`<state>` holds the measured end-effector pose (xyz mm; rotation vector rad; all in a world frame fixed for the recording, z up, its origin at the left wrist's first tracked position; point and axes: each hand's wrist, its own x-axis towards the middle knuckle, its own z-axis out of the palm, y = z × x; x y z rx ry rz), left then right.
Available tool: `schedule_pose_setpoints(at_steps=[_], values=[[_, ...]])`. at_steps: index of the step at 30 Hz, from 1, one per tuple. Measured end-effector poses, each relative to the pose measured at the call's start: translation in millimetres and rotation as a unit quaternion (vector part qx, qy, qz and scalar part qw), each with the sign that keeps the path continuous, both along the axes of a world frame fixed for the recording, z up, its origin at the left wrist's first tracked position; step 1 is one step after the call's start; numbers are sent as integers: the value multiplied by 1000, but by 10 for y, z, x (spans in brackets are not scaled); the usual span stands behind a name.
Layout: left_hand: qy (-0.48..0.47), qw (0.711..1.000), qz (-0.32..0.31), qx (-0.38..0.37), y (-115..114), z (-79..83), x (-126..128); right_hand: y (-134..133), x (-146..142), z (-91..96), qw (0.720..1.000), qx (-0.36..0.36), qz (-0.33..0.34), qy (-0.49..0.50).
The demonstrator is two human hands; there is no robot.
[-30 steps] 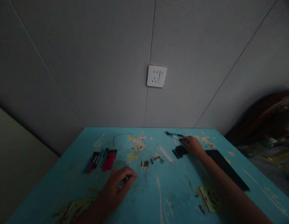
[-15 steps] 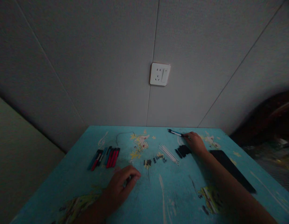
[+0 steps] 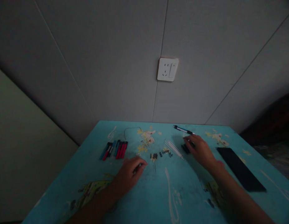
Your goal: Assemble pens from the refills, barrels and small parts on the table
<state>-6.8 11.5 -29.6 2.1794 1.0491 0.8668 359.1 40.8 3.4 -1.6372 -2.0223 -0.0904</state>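
Observation:
My left hand [image 3: 130, 172] rests on the turquoise table [image 3: 158, 193] with its fingers curled round a small thin part that I cannot make out. My right hand [image 3: 200, 149] lies palm down, fingers stretched over a small pile of black parts [image 3: 186, 148]. A blue and black pen [image 3: 183, 129] lies just beyond that hand, apart from it. Between the hands lie thin white refills [image 3: 173, 147] and several small dark and yellow bits [image 3: 162, 153]. A row of red, blue and black pen barrels [image 3: 114, 150] sits to the left.
A flat black rectangle [image 3: 240, 168] lies at the right of the table. A thin dark wire loop [image 3: 131, 129] sits near the far edge. The grey wall behind carries a white socket with a switch [image 3: 168, 69]. Cartoon prints mark the tabletop.
My right hand has let go of the pen near the far edge and drawn back onto the black parts. The pen lies alone. My left hand stays put; the view has shifted.

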Motion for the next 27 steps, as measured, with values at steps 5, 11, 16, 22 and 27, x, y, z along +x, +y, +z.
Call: schedule_pose_setpoints(at_steps=[5, 11, 16, 22, 27], values=[[26, 992, 65, 106, 154, -21, -126, -357, -280, -143, 999, 1, 42, 32], [66, 978, 130, 151, 326, -42, -307, -317, -74, -367, 999, -14, 21, 44], [146, 970, 111, 161, 312, -99, -262, -332, -108, -327, 998, -48, 30, 24], [205, 955, 112, 181, 326, -157, -272, -410, -202, -253, 996, -85, 22, -10], [225, 941, 170, 188, 395, -11, -453, -411, -209, -306, 994, -100, 24, -32]])
